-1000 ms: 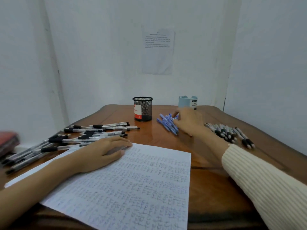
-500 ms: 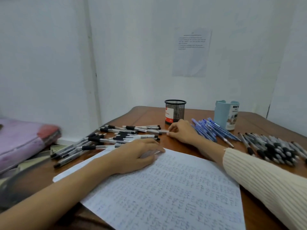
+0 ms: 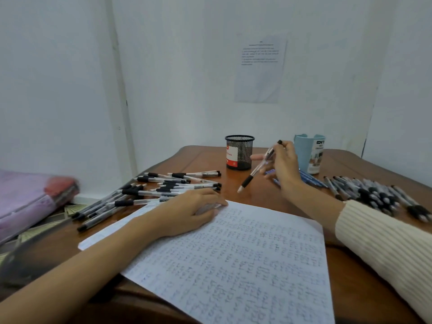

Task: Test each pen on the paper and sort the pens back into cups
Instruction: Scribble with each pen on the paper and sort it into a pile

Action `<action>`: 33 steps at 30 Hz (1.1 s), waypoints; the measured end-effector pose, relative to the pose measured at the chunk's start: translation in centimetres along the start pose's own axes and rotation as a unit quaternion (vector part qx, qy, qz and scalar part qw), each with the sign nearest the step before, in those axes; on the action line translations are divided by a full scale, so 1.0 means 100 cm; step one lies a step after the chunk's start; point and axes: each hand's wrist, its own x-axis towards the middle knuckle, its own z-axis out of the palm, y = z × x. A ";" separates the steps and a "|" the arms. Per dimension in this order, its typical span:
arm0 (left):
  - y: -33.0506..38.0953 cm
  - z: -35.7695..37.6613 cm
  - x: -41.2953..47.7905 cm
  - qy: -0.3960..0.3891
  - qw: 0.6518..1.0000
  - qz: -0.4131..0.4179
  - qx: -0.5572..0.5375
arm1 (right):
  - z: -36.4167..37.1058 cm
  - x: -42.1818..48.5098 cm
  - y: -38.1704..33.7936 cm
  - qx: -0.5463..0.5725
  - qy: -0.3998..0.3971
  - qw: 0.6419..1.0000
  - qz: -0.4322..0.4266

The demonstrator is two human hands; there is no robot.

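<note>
The pen [image 3: 257, 170] slants tip-down above the table [image 3: 364, 167], pinched in the right hand's [image 3: 284, 164] fingers, which hide some blue pens [image 3: 312, 180]. The left hand [image 3: 189, 213] lies relaxed on the paper [image 3: 233, 265]; its writing is unreadable.

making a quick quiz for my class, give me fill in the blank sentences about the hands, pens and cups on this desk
The clear black-grip pen is held up by the ____ hand.
The white handwritten paper sheet lies under the ____ hand.
The loose blue pens lie beside the light ____ plastic cup.
Missing words: right; left; blue.
</note>
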 end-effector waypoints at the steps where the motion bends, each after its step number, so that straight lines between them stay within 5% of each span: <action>1: 0.000 0.000 0.000 0.000 1.000 0.000 0.000 | -0.004 -0.006 -0.004 0.004 -0.001 1.000 -0.002; 14: 0.001 0.002 -0.001 0.006 1.000 0.000 0.010 | -0.014 -0.044 -0.023 -0.058 -0.034 0.997 0.041; 24: 0.004 0.002 0.000 0.006 1.000 -0.001 0.018 | -0.019 -0.043 -0.025 -0.053 -0.169 0.971 0.160; 33: 0.003 0.002 0.002 0.002 1.000 -0.006 0.022 | -0.023 -0.025 -0.011 0.166 0.047 0.963 0.207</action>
